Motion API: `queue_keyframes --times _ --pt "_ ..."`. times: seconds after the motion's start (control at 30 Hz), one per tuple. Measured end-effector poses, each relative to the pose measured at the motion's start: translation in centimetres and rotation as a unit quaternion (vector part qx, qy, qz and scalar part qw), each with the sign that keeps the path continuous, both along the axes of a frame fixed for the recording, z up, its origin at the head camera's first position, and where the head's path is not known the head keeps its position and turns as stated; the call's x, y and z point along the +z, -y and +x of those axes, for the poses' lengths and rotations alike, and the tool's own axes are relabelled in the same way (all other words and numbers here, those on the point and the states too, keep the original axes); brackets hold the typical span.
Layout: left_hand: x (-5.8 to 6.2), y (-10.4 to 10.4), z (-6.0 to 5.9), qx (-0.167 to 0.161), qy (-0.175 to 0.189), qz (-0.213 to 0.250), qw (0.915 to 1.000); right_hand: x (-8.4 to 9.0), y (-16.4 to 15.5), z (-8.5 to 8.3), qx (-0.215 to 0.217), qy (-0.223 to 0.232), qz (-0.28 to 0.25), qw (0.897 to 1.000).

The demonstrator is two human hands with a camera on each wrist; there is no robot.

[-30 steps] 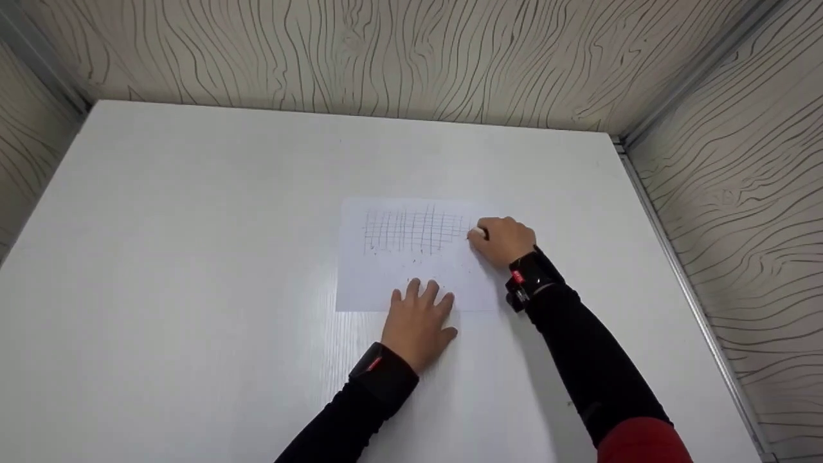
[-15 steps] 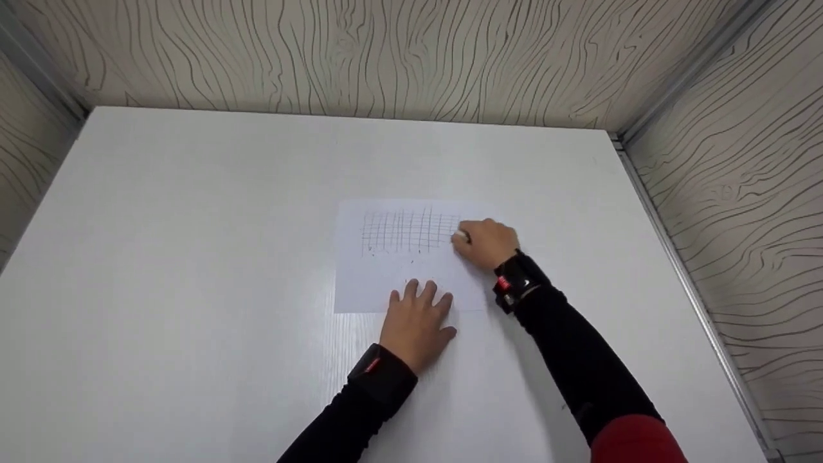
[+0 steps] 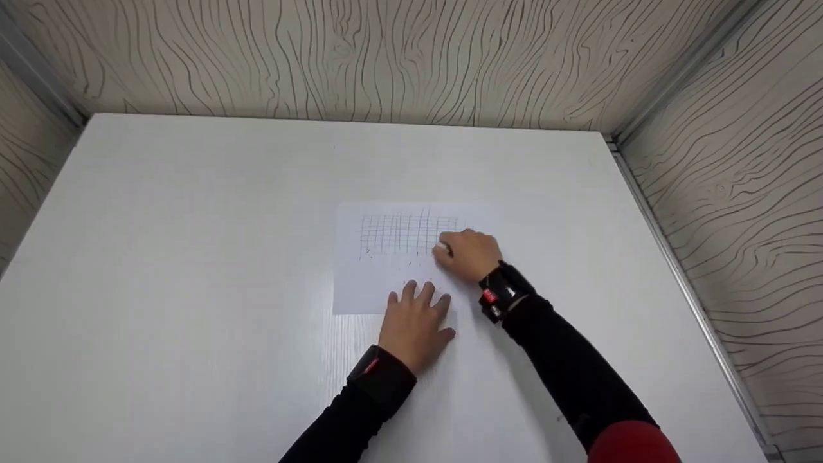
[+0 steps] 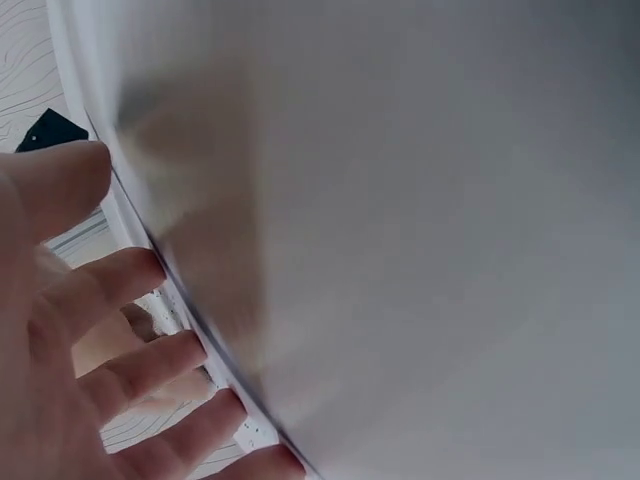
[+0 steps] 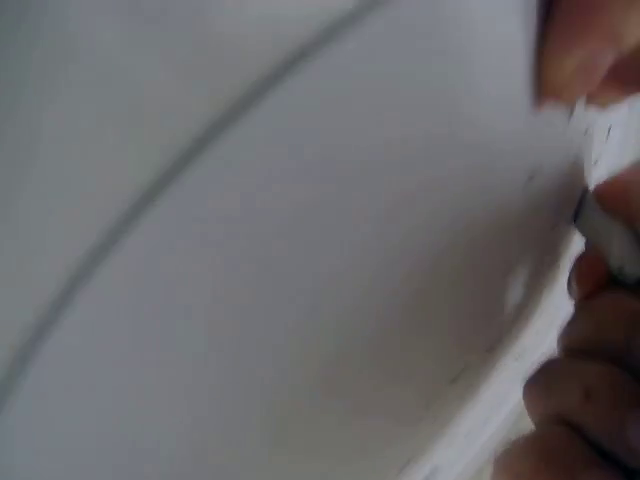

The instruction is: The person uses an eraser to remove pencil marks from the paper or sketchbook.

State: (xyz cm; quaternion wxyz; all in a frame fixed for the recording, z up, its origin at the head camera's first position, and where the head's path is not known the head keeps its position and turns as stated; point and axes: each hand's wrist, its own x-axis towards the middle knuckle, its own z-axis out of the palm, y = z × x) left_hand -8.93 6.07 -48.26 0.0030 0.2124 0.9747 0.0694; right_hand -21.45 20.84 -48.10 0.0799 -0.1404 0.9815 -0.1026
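The right hand pinches a small white eraser and has slid left along the pencil grid since a second ago. The left hand lies flat on the near edge of the paper, whose long axis runs left to right, mid-table.

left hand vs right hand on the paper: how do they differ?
The left hand lies flat, fingers spread, on the near edge of the white paper sheet; the right hand is curled, its grip pinching a small white eraser. Left holds nothing; right sits at the pencil grid. Both touch the sheet and wear black sleeves.
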Motion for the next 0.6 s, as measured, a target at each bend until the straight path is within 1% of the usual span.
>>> queue_keyframes --times 0.1,0.17,0.27,0.33,0.4,0.5,0.57,0.6 --pt "0.3 -0.1 -0.1 0.003 0.007 0.003 1.0000 0.6 -2.7 -1.4 -0.056 -0.001 0.013 0.998" --pt "0.3 -0.2 -0.1 0.002 0.013 0.006 0.9999 0.8 -3.8 -1.9 -0.089 -0.008 0.021 0.996" --pt "0.1 -0.2 0.0 -0.001 0.015 0.007 0.9999 0.8 -3.9 -1.8 -0.108 -0.023 0.037 0.993" --pt "0.0 -0.1 0.0 -0.003 0.016 0.004 0.9999 0.8 -3.2 -1.6 -0.098 -0.023 0.038 0.994" --pt "0.0 0.0 0.1 -0.003 0.015 0.004 0.9999 0.7 -2.2 -1.3 -0.068 -0.014 0.034 0.997" --pt "0.0 0.2 0.0 -0.004 0.014 0.005 0.9999 0.6 -1.1 -0.9 -0.028 0.014 0.023 0.999" --pt "0.2 0.3 -0.1 -0.003 0.010 0.008 0.9999 0.6 -1.0 -1.0 -0.025 0.028 0.018 0.999" --pt "0.2 0.3 -0.1 -0.003 0.009 0.009 0.9999 0.6 -1.2 -1.1 -0.035 0.028 0.015 0.999"
